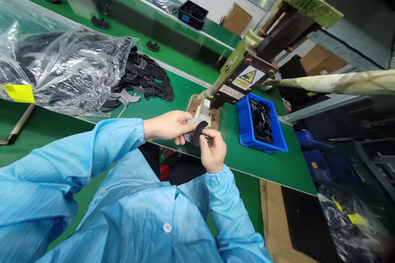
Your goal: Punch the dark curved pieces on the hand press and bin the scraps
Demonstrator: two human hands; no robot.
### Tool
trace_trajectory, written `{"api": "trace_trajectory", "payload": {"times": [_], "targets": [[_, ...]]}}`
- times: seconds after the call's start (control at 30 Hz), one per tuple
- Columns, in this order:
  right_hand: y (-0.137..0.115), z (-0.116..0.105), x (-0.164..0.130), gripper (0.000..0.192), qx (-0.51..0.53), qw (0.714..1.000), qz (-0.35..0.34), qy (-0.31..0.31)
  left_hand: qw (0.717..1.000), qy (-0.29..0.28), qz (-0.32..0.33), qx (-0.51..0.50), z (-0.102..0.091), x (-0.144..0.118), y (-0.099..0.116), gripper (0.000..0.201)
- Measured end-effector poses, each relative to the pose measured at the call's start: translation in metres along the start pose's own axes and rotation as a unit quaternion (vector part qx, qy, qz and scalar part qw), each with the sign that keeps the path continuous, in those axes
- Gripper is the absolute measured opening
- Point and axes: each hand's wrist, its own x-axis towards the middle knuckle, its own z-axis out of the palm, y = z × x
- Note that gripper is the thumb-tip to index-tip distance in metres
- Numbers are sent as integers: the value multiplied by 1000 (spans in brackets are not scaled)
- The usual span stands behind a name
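In front of the press, my left hand (173, 125) is closed around a few flat curved pieces, grey on some faces. One dark curved piece (200, 130) stands at an angle between my two hands. My right hand (212, 150) pinches that piece's right side, where a small dark part shows at the fingertips; its exact shape is too small to tell. Just beyond my fingers is the hand press (240, 74), with a metal fixture (203, 111) on its base. A blue bin (279, 133) of small black parts sits to the right of my right hand.
A clear plastic bag (77, 65) spills a pile of curved pieces (148, 76) onto the green table (268, 168) at left. Single pieces (152, 46) lie on the green strip behind. A black bin (193, 14) stands farther back. The press's long handle (333, 82) reaches right.
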Motion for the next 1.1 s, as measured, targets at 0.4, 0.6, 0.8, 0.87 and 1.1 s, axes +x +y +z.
{"api": "trace_trajectory", "payload": {"times": [0.4, 0.6, 0.8, 0.87, 1.1], "targets": [[0, -9, 0, 17, -53, 993, -77, -78, 976, 115, 102, 156, 10, -15, -9, 26], [1, -9, -1, 16, -62, 992, -89, -71, 886, 174, 248, 350, 14, -21, 3, 31], [-2, -10, -1, 14, -78, 989, -95, -83, 899, 148, 200, 361, 21, -14, -1, 42], [-2, -10, -2, 12, -80, 989, -95, -81, 891, 152, 205, 375, 23, -13, -1, 42], [5, -2, -10, 15, -40, 995, -89, -28, 934, 132, 157, 292, 29, -9, 1, 43]]}}
